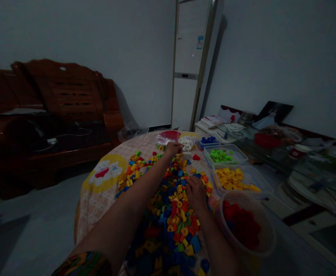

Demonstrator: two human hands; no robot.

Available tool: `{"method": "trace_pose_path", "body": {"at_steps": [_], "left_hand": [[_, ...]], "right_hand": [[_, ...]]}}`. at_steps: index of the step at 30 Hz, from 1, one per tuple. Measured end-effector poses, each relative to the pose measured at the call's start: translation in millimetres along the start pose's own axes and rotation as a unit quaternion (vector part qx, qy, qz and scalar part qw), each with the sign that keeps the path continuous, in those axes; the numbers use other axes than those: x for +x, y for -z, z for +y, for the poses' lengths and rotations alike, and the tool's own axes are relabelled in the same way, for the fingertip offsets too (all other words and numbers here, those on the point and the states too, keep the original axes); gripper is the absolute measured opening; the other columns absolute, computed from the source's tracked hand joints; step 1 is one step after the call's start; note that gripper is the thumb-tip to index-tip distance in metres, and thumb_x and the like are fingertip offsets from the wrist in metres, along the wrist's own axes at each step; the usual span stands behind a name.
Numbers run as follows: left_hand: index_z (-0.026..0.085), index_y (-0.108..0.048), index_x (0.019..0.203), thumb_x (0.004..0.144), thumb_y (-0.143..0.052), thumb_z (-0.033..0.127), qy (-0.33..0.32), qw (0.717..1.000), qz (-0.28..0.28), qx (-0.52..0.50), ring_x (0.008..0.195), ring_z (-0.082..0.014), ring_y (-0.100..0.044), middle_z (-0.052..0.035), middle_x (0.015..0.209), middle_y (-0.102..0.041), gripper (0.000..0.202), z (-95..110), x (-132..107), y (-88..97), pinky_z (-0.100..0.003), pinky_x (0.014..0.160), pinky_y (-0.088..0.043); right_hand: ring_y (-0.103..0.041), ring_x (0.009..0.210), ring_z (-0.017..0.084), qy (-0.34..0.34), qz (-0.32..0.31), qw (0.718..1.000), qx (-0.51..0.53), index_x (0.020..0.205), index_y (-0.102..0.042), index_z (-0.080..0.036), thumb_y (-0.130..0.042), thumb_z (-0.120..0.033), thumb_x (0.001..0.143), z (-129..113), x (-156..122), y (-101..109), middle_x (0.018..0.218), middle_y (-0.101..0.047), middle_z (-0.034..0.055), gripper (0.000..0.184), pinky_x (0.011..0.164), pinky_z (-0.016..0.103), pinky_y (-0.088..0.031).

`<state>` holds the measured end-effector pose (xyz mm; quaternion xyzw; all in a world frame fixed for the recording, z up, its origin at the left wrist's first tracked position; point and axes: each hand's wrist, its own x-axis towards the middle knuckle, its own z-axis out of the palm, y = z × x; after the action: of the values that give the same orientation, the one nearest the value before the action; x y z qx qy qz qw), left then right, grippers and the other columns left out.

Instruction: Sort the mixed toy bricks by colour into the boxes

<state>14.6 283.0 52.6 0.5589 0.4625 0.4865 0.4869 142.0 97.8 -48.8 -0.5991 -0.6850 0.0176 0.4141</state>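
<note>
My left hand [173,148] is stretched far over the table, beside a heap of white toy building blocks [186,142]. Its fingers are drawn together, and whatever lies between them is too small and dark to make out. Closer in, my right hand [196,191] rests at the right side of a big pile of mixed toy building blocks [182,207]. The fingers are bent down among blue and orange pieces; what they pinch is hidden. Red, yellow, blue, green and orange pieces make up the pile. A loose red block [196,157] lies between the white heap and the pile.
Along the right edge stand a tub of red blocks [267,234], a box of yellow blocks [261,178], a box of green blocks [238,151] and a box of blue blocks [199,144]. A red basket [170,134] and a clear container [130,132] sit at the far edge.
</note>
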Motion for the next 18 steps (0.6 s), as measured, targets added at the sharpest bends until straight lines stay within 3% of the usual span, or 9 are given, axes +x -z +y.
{"method": "trace_pose_path", "body": {"at_steps": [4, 8, 14, 18], "left_hand": [[0.011, -0.071, 0.103, 0.074, -0.064, 0.01, -0.026, 0.996, 0.051, -0.065, 0.073, -0.0108, -0.065, -0.0035, 0.085, -0.071, 0.03, 12.2, 20.5, -14.9, -0.028, 0.077, -0.055], [0.009, -0.069, 0.109, 0.071, -0.063, 0.009, -0.018, 0.999, 0.026, 0.009, 0.082, -0.0146, -0.067, -0.0087, 0.102, -0.072, 0.038, 6.2, 6.0, 4.5, -0.031, 0.08, -0.056], [0.012, -0.072, 0.112, 0.078, -0.063, 0.023, -0.128, 0.974, -0.054, 0.181, 0.096, -0.0221, -0.068, -0.009, 0.108, -0.074, 0.037, 11.7, -63.0, 58.6, -0.035, 0.086, -0.055], [0.019, -0.075, 0.109, 0.086, -0.06, 0.027, -0.181, 0.92, -0.172, 0.301, 0.098, -0.022, -0.068, -0.0053, 0.106, -0.075, 0.029, 14.7, -133.8, 62.8, -0.032, 0.09, -0.052]], "right_hand": [[-0.061, 0.116, 0.027, 0.0, 0.011, 1.0, 0.006, 0.105, -0.076, -0.021, -0.051, -0.017, 0.087, -1.4, -1.5, 0.8, 0.116, -0.071, 0.0128, 0.031, 0.106, 0.048, -0.044], [-0.063, 0.114, 0.027, -0.006, 0.016, 1.0, 0.025, 0.103, -0.077, -0.019, -0.051, -0.017, 0.086, -2.3, -0.6, 4.5, 0.114, -0.072, 0.0125, 0.031, 0.105, 0.047, -0.046], [-0.067, 0.108, 0.026, -0.027, 0.009, 0.997, 0.075, 0.1, -0.078, -0.017, -0.047, -0.019, 0.088, -4.1, 5.8, 15.3, 0.109, -0.075, 0.0134, 0.033, 0.103, 0.043, -0.048], [-0.069, 0.103, 0.025, -0.072, 0.046, 0.99, 0.11, 0.102, -0.078, -0.017, -0.045, -0.022, 0.086, -7.6, 6.7, 22.0, 0.107, -0.076, 0.0116, 0.037, 0.099, 0.04, -0.052]]}}
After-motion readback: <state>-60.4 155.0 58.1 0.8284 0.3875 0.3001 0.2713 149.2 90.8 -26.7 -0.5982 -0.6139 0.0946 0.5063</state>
